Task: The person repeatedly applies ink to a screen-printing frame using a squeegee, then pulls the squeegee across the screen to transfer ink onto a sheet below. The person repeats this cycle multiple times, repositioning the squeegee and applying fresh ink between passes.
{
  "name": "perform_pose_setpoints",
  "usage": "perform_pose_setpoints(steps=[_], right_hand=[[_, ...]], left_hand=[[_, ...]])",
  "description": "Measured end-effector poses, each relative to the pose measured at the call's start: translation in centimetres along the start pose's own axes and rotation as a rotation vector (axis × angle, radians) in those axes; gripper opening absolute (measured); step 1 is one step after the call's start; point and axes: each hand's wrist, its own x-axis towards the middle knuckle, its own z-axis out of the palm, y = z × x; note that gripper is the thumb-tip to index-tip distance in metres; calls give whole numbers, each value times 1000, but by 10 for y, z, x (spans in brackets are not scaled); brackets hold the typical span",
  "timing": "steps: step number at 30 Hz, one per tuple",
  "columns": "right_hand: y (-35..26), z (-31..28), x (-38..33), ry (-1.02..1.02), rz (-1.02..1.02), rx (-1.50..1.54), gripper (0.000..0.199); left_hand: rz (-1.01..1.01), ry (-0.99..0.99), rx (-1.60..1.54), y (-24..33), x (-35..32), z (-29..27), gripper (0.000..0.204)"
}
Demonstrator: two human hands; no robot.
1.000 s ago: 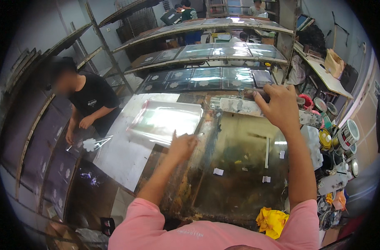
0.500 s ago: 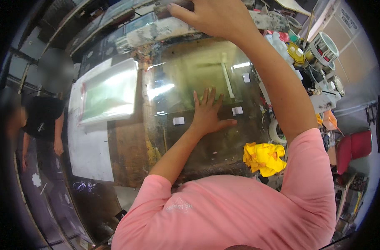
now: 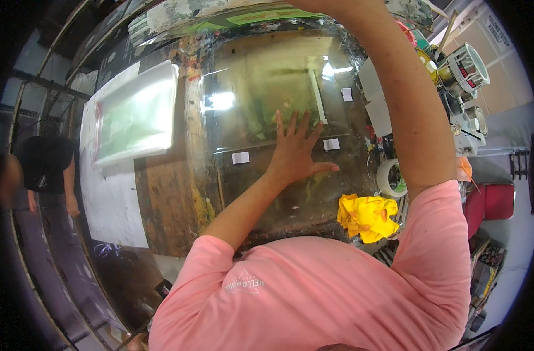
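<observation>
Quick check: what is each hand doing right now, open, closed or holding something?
Left hand: open, fingers spread, palm flat on the glossy brownish printing surface, holding nothing.
Right hand: out of view past the top edge; cannot be told.

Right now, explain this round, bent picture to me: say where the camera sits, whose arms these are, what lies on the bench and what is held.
The camera sits on the person's head and looks down, so the pink shirt at the bottom is their own. Its wide lens bends straight edges near the rim; nothing is really curved.

There is no machine here, only two bare hands. The left hand lies flat, fingers spread, on a shiny glass-like sheet that covers the stained bench. The right arm reaches up and away; its hand is cut off by the top edge, so I cannot tell what it holds or touches. The left hand holds nothing.

On the sheet lie small white tags. To the left is a white framed screen, to the right a crumpled yellow cloth, a tape roll and tins. Another person stands at far left.
</observation>
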Motion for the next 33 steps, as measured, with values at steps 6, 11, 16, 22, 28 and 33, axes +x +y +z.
perform_pose_setpoints(steps=[6,11,16,22,28,33], right_hand=[[0,-2,-5,-39,3,16,58],[0,3,-6,-73,43,45,56],[-2,5,-12,24,3,43,54],[-5,-3,-13,-73,30,53,52],[-8,1,-18,-38,1,32,51],[-7,3,-20,-48,-1,-7,52]], left_hand=[[27,-12,-19,1,-3,1,122],[39,18,-23,0,-4,3,121],[19,28,27,1,-4,5,120],[24,7,7,-1,-6,9,121],[45,39,-16,-3,-6,14,120],[68,45,4,-4,-6,18,119]])
